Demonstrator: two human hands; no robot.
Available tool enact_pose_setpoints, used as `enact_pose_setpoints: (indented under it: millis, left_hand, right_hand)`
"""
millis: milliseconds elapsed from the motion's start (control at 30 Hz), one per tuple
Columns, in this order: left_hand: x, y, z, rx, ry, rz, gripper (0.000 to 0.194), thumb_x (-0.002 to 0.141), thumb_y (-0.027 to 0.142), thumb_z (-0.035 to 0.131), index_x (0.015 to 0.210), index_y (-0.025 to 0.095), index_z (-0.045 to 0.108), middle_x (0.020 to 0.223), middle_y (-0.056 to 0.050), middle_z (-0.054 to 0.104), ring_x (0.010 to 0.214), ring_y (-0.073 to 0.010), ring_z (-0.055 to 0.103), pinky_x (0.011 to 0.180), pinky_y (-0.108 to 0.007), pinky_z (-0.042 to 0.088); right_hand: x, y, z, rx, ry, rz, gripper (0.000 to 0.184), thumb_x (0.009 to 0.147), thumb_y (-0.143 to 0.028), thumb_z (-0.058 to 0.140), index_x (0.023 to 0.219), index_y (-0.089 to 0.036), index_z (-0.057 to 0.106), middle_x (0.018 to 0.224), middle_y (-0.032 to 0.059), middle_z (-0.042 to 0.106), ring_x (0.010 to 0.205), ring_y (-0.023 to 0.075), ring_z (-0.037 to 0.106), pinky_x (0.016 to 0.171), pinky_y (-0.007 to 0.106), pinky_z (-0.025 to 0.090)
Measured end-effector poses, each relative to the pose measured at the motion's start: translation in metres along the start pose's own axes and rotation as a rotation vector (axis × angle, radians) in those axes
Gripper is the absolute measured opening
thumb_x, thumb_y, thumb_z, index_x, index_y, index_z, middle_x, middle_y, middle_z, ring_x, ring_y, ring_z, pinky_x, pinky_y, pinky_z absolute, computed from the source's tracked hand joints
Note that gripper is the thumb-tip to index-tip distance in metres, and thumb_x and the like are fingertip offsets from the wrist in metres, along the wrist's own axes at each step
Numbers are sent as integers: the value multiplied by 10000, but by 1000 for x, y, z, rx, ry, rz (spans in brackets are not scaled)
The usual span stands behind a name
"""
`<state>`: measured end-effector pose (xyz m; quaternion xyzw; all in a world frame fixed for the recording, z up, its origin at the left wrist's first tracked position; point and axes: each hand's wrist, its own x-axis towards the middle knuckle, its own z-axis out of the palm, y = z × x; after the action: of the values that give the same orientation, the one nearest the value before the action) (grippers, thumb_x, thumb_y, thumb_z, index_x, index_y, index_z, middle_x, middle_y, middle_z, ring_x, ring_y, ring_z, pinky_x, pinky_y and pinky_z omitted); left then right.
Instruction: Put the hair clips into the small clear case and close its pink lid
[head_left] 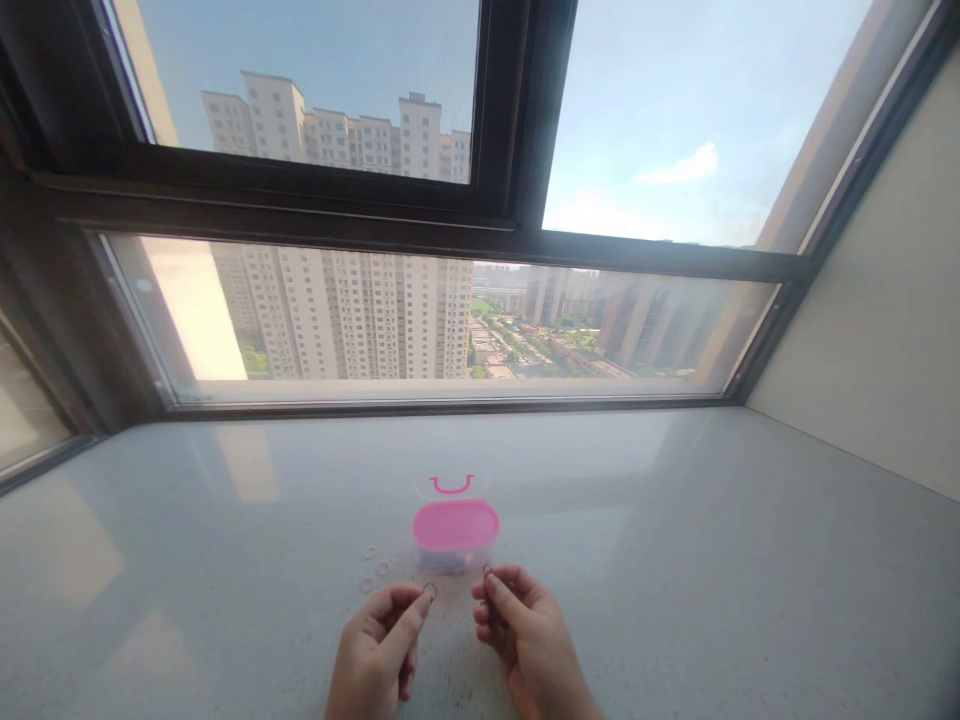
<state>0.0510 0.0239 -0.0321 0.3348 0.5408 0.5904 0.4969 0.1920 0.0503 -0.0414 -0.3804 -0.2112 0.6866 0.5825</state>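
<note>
My left hand pinches a small thin dark ring between thumb and forefinger. Another small ring, reddish-brown, sits in the pinch of my right hand. The two hands are a short way apart. Just beyond them stands a clear plastic box with a pink oval lid, the lid on top; what lies inside is blurred. To the left of the box, several pale rings lie loose on the white surface. Whether they are hair ties or another kind of ring is too small to tell.
A curved pink handle lies behind the box. The speckled white sill reaches back to a dark-framed window, with tall buildings outside. A pale wall bounds the right side.
</note>
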Motion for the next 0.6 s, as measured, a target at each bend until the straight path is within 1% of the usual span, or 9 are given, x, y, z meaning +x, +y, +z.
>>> enact_pose_setpoints:
  millis: [133, 300, 400, 467, 533, 600]
  left_hand:
    - [0, -1, 1, -2, 1, 11, 352, 612, 480, 722, 671, 151, 612, 345, 98, 387, 293, -46, 272, 324, -172, 160]
    - [-1, 0, 1, 0, -12, 22, 341, 626, 471, 718, 667, 152, 606, 345, 102, 383, 297, -46, 272, 325, -163, 175]
    - [-1, 0, 1, 12, -13, 29, 331, 637, 467, 711, 669, 154, 609, 350, 105, 372, 314, -50, 268, 323, -164, 195]
    - [0, 0, 0, 22, -24, 27, 333, 641, 470, 707, 674, 152, 615, 354, 103, 373, 319, -53, 272, 319, -168, 201]
    - [1, 0, -1, 30, -42, 14, 336, 638, 474, 708, 685, 152, 623, 358, 99, 383, 318, -58, 281, 313, -174, 208]
    - [1, 0, -2, 36, -52, -2, 337, 631, 478, 712, 688, 157, 628, 359, 95, 397, 317, -65, 295, 309, -180, 222]
  right_hand:
    - [-5, -3, 1, -25, -43, 3, 351, 536, -344, 862, 715, -125, 655, 678, 56, 679, 509, 106, 581, 455, 200, 465]
    - [-7, -4, 2, -46, -66, -11, 325, 575, -350, 838, 734, -127, 663, 643, 41, 658, 468, 85, 535, 408, 172, 382]
    - [-8, -5, 3, -61, -70, -27, 336, 577, -358, 833, 747, -125, 661, 650, 44, 658, 461, 83, 531, 406, 174, 371]
    - [-8, -6, 3, -61, -57, -22, 339, 585, -364, 826, 755, -125, 654, 618, 35, 647, 437, 78, 517, 392, 170, 350]
    - [-9, -7, 2, -61, -51, -7, 328, 609, -376, 808, 750, -130, 643, 511, -9, 587, 363, 52, 441, 348, 158, 276]
    - [-10, -7, 2, -70, -64, 2, 316, 636, -389, 788, 740, -133, 634, 397, -70, 470, 293, 23, 305, 315, 158, 166]
